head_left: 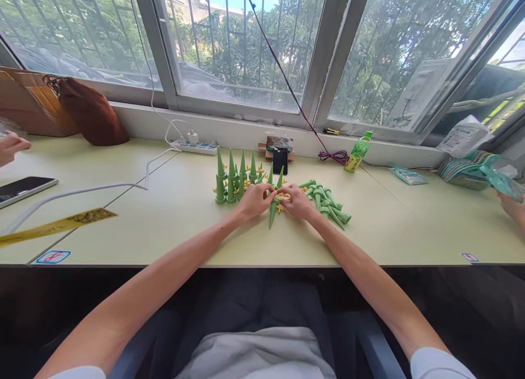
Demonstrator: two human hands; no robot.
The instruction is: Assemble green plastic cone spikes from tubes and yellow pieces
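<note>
My left hand (256,200) and my right hand (297,202) meet at the middle of the table, fingertips almost touching. Left thumb and fingers pinch the wide end of a green plastic spike (273,215), its tip pointing toward me. The right fingers are pinched together beside that end; what they hold is too small to make out. Small yellow plastic pieces (280,208) lie under and around the hands. To the left, several green spikes (231,176) stand upright in rows, yellow bits on them. A pile of loose green spikes (328,201) lies to the right.
Behind stand a phone (280,161), a power strip (197,147) and a green-capped bottle (357,152). A white cable (102,186) crosses the left side. Other people's hands show at the left (12,147) and right (512,208) edges, the right one by turquoise packages (467,171).
</note>
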